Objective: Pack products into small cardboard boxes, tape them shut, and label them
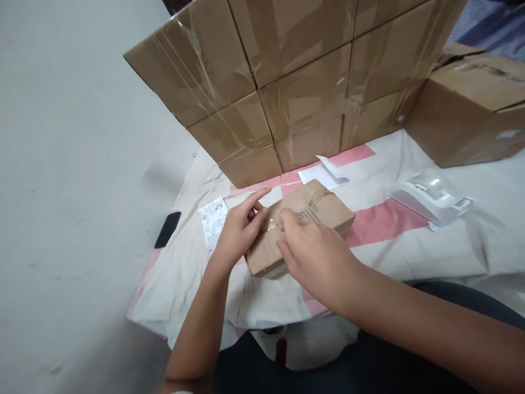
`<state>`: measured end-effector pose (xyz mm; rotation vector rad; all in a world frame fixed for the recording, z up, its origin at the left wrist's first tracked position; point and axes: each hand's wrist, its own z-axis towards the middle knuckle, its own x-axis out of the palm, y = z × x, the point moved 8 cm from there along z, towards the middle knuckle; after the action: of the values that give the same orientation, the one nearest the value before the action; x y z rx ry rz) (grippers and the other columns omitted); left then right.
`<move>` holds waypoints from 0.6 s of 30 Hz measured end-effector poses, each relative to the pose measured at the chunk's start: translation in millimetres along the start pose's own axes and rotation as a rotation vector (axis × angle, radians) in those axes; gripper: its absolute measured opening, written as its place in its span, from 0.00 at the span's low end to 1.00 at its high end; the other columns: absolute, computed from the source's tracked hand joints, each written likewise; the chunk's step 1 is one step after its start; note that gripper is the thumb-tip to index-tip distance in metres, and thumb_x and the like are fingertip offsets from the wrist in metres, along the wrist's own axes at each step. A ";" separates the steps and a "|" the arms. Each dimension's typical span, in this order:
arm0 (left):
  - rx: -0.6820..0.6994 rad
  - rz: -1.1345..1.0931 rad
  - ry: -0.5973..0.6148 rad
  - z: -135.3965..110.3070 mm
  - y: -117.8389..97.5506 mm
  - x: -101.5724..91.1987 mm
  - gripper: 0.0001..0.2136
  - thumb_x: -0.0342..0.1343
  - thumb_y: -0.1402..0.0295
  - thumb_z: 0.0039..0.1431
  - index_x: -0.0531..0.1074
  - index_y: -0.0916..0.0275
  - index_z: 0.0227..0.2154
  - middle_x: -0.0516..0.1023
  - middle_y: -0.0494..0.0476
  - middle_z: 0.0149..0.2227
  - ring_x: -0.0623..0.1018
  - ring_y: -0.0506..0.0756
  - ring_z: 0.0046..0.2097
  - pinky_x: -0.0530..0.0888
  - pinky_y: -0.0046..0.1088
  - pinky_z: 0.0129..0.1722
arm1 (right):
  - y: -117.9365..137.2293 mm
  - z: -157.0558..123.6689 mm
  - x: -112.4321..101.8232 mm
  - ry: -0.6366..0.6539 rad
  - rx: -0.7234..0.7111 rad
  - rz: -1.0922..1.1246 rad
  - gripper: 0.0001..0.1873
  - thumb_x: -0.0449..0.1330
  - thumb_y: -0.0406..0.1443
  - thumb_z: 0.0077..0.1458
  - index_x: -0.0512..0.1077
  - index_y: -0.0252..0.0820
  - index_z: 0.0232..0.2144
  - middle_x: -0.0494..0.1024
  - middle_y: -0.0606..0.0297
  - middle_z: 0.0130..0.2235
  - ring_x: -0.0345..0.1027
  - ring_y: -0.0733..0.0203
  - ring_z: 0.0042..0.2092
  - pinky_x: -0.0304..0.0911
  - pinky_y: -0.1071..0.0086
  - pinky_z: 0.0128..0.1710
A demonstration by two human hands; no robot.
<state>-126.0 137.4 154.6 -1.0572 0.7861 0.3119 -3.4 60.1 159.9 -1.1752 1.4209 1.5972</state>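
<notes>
A small brown cardboard box [334,212] lies flat on the cloth, with clear tape [270,224] on its top and dark printed lines beside it. My left hand [241,227] is at the box's left end, the index finger stretched out and the thumb near the box edge. Curled over the middle of the top, my right hand [314,249] has its fingers closed by the tape. Whatever may be in those fingers is hidden.
Behind the box rises a stack of taped cartons [305,104]. A larger carton [463,120] stands at the right, near a white tape dispenser [430,197]. Folded paper [324,174], a sticker sheet [213,219] and a black phone-like object [168,230] lie around.
</notes>
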 end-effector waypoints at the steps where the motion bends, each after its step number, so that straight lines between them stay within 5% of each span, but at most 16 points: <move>1: 0.003 0.040 -0.016 0.8 0.5 -1.1 0.19 0.51 0.70 0.67 0.70 0.52 0.60 0.75 0.49 0.35 0.70 0.49 0.33 0.68 0.25 0.36 | 2.3 -0.8 1.2 0.011 -0.018 -0.029 0.11 0.54 0.32 0.63 0.66 0.42 0.48 0.79 0.59 0.28 0.78 0.48 0.31 0.51 0.68 0.24; 9: -0.003 0.116 0.030 8.7 5.9 0.1 0.21 0.51 0.70 0.67 0.67 0.52 0.62 0.73 0.46 0.35 0.67 0.46 0.28 0.66 0.25 0.34 | 5.4 -13.0 9.9 0.124 -0.099 -0.097 0.12 0.52 0.31 0.63 0.74 0.41 0.42 0.80 0.56 0.27 0.78 0.51 0.30 0.49 0.68 0.23; 18: -0.004 0.023 -0.083 5.6 9.1 -0.6 0.20 0.54 0.70 0.64 0.70 0.52 0.58 0.74 0.48 0.39 0.64 0.45 0.25 0.64 0.24 0.29 | -2.9 -24.2 13.3 0.131 -0.104 -0.077 0.22 0.56 0.33 0.62 0.71 0.48 0.58 0.83 0.61 0.32 0.78 0.50 0.31 0.41 0.65 0.23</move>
<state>-129.4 146.6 150.5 -1.0336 0.7240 0.3743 -1.1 35.8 146.6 -1.4008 1.3705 1.5813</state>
